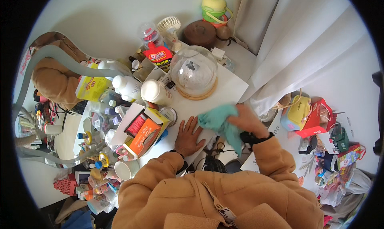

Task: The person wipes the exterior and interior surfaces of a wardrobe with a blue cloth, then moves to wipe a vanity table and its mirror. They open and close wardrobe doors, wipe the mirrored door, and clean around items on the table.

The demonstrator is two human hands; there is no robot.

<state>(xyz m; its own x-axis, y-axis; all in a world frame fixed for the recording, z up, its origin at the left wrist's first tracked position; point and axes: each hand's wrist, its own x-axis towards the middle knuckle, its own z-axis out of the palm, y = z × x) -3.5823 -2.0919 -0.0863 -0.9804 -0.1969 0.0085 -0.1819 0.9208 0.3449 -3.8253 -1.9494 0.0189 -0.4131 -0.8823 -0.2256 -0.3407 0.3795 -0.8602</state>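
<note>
My right hand (247,119) grips a teal cloth (220,118) at the front edge of the white tabletop (228,89); part of the cloth hangs down past that edge. Palm down on the tabletop rests my left hand (189,136), its fingers apart and holding nothing. Beyond both hands stands a clear glass dome (195,68) on a round wooden base (199,94). Just left of my left hand are an open box of packets (144,131) and a small round tin (168,115).
White bottles and jars (156,92) crowd the left side before a wavy-framed mirror (54,103). A handheld fan (169,26) and a brown round container (200,33) stand at the back. A white cup (126,169) sits near my left sleeve. Bags (318,118) line the right.
</note>
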